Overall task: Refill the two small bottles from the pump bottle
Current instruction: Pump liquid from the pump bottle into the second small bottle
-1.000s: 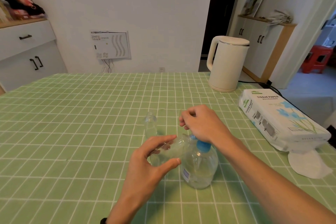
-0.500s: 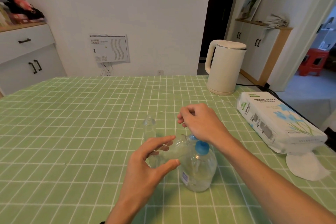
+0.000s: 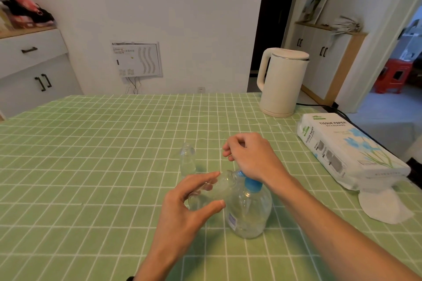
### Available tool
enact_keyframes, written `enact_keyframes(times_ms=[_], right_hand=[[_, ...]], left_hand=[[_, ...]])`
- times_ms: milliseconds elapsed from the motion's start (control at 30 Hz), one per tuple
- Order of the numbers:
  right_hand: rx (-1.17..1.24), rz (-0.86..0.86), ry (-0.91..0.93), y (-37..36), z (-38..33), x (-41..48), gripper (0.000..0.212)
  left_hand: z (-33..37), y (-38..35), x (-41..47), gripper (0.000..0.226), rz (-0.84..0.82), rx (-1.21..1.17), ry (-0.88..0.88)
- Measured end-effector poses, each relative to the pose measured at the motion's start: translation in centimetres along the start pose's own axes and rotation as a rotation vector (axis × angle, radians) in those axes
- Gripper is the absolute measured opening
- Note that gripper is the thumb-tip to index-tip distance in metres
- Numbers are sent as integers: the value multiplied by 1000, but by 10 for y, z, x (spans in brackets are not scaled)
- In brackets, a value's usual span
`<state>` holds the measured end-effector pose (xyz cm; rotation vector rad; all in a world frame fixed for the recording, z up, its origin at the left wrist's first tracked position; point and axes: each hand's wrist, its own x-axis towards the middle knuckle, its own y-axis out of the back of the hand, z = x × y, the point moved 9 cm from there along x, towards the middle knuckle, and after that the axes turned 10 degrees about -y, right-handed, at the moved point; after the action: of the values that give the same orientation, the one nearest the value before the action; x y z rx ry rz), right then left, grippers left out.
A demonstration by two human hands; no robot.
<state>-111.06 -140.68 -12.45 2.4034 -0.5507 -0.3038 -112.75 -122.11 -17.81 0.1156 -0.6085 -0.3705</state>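
Left hand (image 3: 182, 210): thumb and fingers are curled round a clear small bottle (image 3: 217, 186), holding it tilted, mouth against the blue pump (image 3: 252, 183) of the pump bottle (image 3: 249, 212). Right hand (image 3: 251, 155): rests on top of the pump with fingers curled; whether they grip the pump head cannot be told, as the hand covers it. The pump bottle stands upright on the green checked tablecloth (image 3: 91, 166). The second small bottle (image 3: 187, 158) stands upright behind and left of the pump bottle, apart from both hands. A white kettle (image 3: 282, 82) stands well behind the pump bottle to the right. A tissue pack (image 3: 342, 150) lies right of the pump bottle, with a white sheet (image 3: 383, 205) at its near end.
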Motion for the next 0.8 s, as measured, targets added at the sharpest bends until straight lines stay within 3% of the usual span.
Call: enact_keyframes(times_ms=[800], right_hand=[[73, -16, -8, 2, -2, 1, 29]], left_hand=[[3, 3, 3, 57, 13, -1, 9]])
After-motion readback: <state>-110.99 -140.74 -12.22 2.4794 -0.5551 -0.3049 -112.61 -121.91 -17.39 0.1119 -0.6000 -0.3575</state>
